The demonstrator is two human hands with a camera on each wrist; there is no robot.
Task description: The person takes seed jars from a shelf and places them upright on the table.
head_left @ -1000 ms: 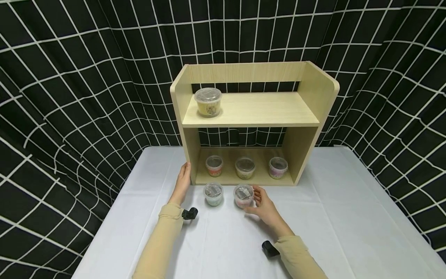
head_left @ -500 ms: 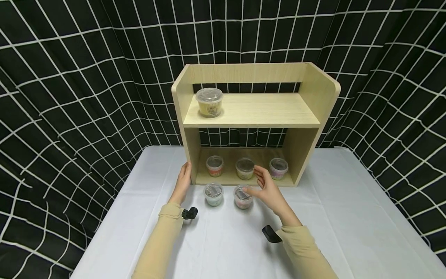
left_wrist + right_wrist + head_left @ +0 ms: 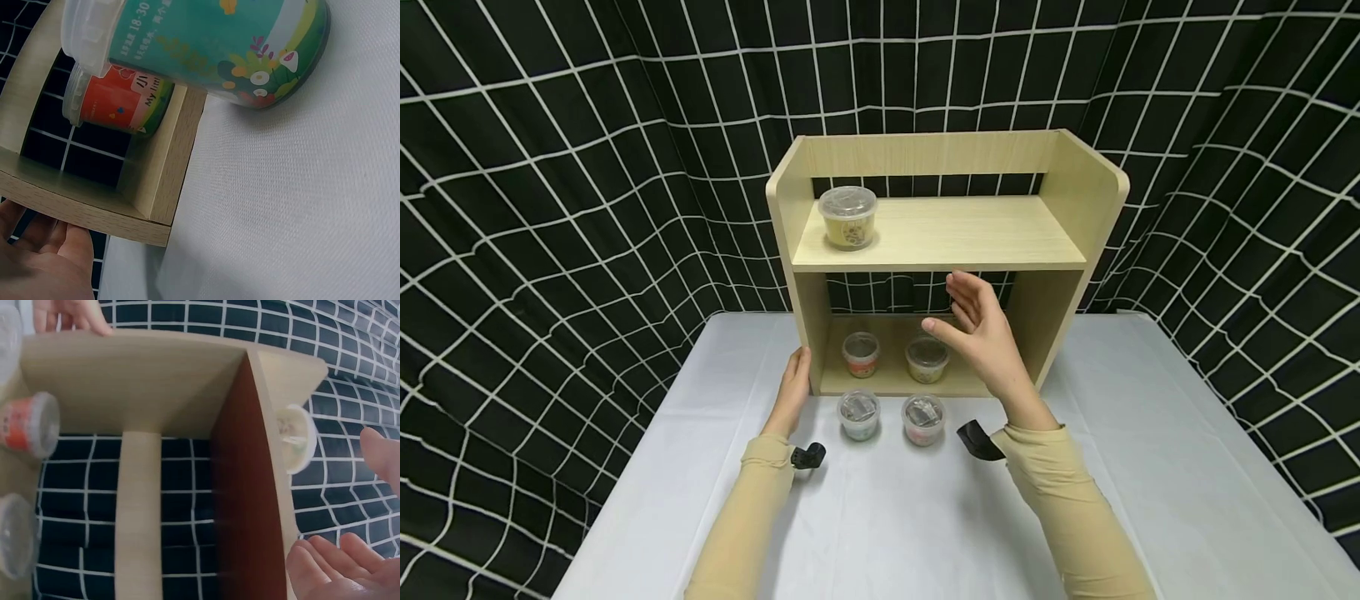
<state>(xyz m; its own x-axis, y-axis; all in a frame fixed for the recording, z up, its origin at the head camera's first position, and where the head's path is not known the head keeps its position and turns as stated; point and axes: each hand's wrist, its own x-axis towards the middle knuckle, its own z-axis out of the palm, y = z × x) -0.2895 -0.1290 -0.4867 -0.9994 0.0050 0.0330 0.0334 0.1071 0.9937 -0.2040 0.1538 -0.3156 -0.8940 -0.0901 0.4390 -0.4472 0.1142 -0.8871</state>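
Observation:
My left hand (image 3: 791, 393) rests against the outer left side of a small two-tier wooden shelf (image 3: 977, 229), its fingers extended along the panel. My right hand (image 3: 983, 329) is raised before the lower opening, near the upper board's front edge. Its thumb and fingers are spread apart with nothing between them. On the lower board stand a red-labelled lidded tub (image 3: 861, 357) and a pale yellowish tub (image 3: 927, 364); the purple tub is hidden behind my right hand. A larger yellow tub (image 3: 848, 221) stands at the upper board's left end.
Two lidded tubs stand on the white-covered table (image 3: 865, 517) just before the shelf: a green one (image 3: 858, 419) and a pinkish one (image 3: 922, 422). Dark grid-patterned cloth (image 3: 550, 208) hangs behind and on both sides.
My right hand has left the pinkish tub on the table and risen past the lower tubs toward the upper board. My left hand has stayed on the shelf's side.

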